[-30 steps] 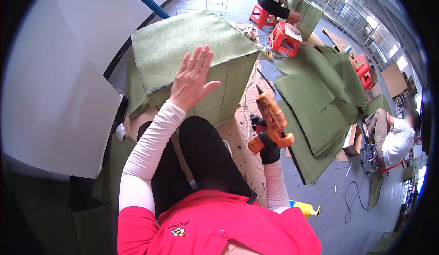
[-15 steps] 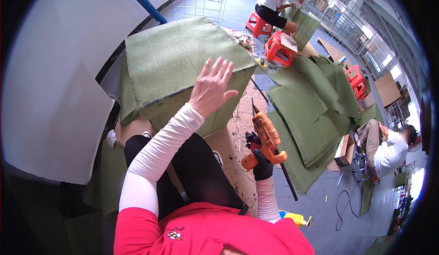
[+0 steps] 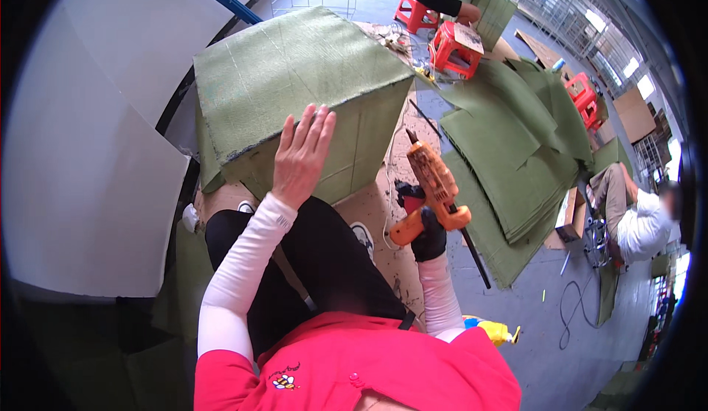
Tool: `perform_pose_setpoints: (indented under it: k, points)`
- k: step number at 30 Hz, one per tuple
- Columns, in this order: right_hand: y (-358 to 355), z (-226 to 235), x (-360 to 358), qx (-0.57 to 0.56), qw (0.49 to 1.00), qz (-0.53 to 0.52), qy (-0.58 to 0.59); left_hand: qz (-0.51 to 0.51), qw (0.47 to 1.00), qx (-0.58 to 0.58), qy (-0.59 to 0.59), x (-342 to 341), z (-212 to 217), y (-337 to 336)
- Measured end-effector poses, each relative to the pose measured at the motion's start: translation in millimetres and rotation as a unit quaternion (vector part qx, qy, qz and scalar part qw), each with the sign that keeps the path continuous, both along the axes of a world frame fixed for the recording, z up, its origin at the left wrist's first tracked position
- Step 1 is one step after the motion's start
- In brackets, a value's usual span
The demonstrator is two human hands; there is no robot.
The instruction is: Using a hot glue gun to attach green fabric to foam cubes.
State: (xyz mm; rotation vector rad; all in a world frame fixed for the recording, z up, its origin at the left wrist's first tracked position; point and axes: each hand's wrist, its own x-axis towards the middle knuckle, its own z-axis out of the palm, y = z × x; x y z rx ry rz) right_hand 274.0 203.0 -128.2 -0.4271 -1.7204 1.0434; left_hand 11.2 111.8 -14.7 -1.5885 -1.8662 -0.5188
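A big box covered in green felt point(image 3: 295, 79) stands on the floor in front of my knees. My left hand point(image 3: 301, 157) lies flat on its near edge, fingers spread, pressing the felt against the side. In a black glove, my right hand point(image 3: 428, 240) grips an orange glue gun point(image 3: 431, 186) to the right of the box. The gun's nozzle points up and away, clear of the felt.
A stack of green felt sheets point(image 3: 516, 160) lies on the floor to the right. Red plastic stools point(image 3: 457, 42) stand behind it, where one person sits. Another person point(image 3: 638, 219) sits at the far right. A large white panel point(image 3: 88, 153) fills the left. A yellow object point(image 3: 493, 330) lies by my right elbow.
My left hand has slid down to the box's near edge. The box now appears larger and closer. My right hand has stayed beside it with the glue gun.
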Motion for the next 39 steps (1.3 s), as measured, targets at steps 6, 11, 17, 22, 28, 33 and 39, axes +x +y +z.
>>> perform_pose_setpoints:
  k: [6, 11, 17, 22, 28, 33, 39]
  points:
    - [-6, 7, -11, -0.085, 0.996, -0.018, -0.017, -0.077, 0.996, -0.006, 0.036, 4, 17, 71]
    - [2, 20, -33, -0.319, 0.922, 0.151, 0.157, -0.135, 0.991, 0.017, 0.007, 1, 24, 86]
    - [11, 1, -40, 0.199, 0.978, -0.041, -0.043, -0.141, 0.985, 0.035, -0.093, 9, 28, 86]
    - [16, -4, -66, -0.324, 0.927, 0.161, 0.101, -0.097, 0.984, 0.024, -0.147, 13, 35, 91]
    - [22, -4, -85, -0.361, 0.915, 0.181, 0.030, -0.074, 0.983, 0.013, -0.166, 12, 38, 92]
    - [24, -4, -93, -0.353, 0.918, 0.178, 0.013, -0.064, 0.984, 0.018, -0.165, 13, 38, 92]
    - [29, 4, -94, -0.352, 0.919, 0.175, -0.001, -0.072, 0.981, 0.023, -0.177, 13, 38, 92]
